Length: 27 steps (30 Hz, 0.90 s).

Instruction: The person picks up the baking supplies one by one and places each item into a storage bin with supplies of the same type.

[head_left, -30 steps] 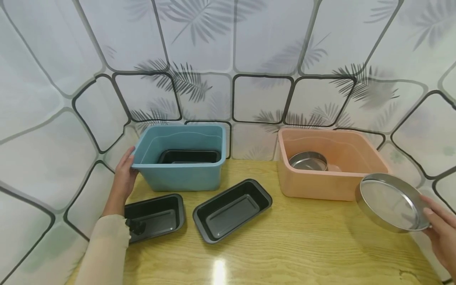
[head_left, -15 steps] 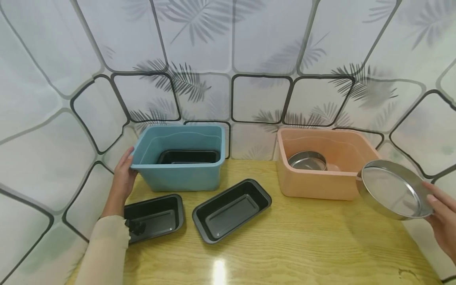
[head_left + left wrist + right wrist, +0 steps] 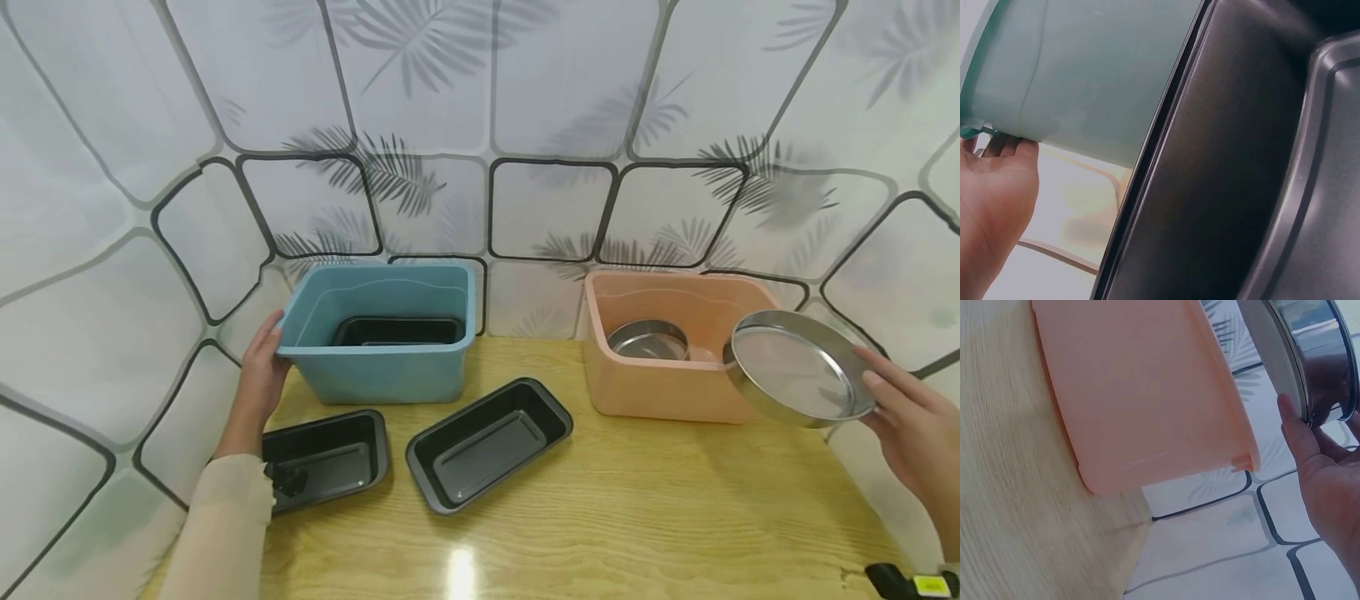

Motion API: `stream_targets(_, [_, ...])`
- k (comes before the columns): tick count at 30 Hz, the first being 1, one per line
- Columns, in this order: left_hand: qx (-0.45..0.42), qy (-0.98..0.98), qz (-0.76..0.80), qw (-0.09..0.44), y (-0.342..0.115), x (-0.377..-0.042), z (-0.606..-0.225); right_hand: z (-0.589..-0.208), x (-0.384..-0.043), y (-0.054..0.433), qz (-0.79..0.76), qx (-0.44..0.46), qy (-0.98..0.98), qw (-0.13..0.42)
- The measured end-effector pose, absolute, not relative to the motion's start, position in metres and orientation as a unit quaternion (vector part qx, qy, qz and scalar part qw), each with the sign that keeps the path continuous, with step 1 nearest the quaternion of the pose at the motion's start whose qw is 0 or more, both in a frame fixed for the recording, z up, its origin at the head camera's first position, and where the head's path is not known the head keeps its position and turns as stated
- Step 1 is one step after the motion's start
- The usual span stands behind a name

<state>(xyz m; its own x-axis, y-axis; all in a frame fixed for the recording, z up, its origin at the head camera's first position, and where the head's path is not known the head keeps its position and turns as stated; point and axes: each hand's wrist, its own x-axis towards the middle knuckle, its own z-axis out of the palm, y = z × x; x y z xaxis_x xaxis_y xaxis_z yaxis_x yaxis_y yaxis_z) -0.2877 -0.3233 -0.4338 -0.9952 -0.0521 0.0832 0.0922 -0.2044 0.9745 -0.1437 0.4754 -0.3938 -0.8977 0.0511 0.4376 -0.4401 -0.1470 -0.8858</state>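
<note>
**What You Are Not Fully Seeing**

Your left sleeve [image 3: 225, 525] is covering one end of the near-left black pan [image 3: 333, 462]. The front wall of the blue bin [image 3: 375, 375] is hiding the base of the inner black pan [image 3: 397, 329], and the peach bin [image 3: 663, 393] is hiding the lower part of the inner dish [image 3: 648, 343]. Your held dish [image 3: 795, 362] is blocking the peach bin's right front corner. In the right wrist view, edges are cutting off that dish and your right hand [image 3: 911, 408].
</note>
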Motion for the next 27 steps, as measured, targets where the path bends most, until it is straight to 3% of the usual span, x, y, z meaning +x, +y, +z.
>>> stream_targets(9, [-0.02,-0.631,-0.774,0.046,-0.323,-0.288,-0.432,-0.381,-0.163,0.466,0.743,0.118,-0.644,0.138])
stream_targets(27, [-0.01,-0.628,-0.777,0.046,-0.322,-0.288,-0.434,-0.363,-0.213,0.446,0.782,0.131,-0.604,0.083])
